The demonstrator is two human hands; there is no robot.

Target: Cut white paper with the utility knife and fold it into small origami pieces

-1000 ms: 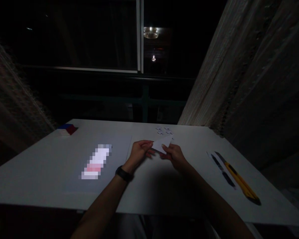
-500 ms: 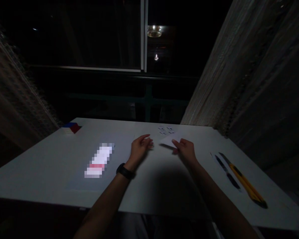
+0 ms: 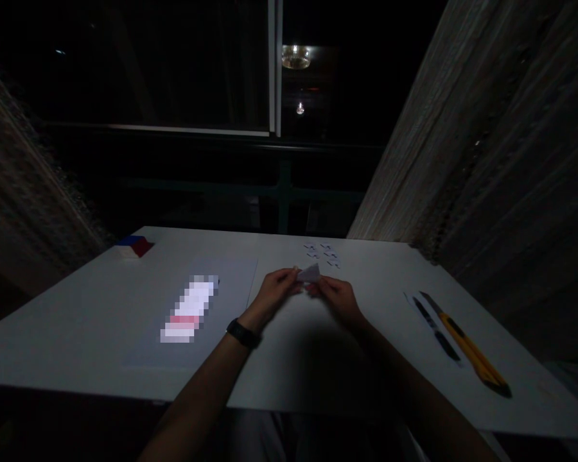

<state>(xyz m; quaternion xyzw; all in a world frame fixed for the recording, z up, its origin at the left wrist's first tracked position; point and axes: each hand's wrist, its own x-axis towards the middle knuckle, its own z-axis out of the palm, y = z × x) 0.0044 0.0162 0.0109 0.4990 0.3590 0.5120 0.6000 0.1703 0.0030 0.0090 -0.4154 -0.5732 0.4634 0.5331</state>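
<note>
My left hand (image 3: 273, 289) and my right hand (image 3: 340, 299) meet above the middle of the white table (image 3: 289, 385). Between them is a small piece of white paper (image 3: 309, 274), pinched at its left by the left fingers and at its right by the right ones. It looks folded or tilted; the dim light hides which. A dark band (image 3: 243, 333) circles my left wrist. Just beyond the hands lie several small white paper pieces with dark marks (image 3: 333, 264).
Left of my arm lies a pale sheet (image 3: 236, 301) with a bright pixelated rectangle (image 3: 190, 308) on it. A puzzle cube (image 3: 133, 246) sits at the far left. On the right are a yellow utility knife (image 3: 467, 346) and a dark pen-like tool (image 3: 436, 328). Curtains (image 3: 404, 122) flank the window.
My right hand has moved left with the paper, and my left hand has closed on its other side. The marked piece nearest my hands, previously covered, now shows.
</note>
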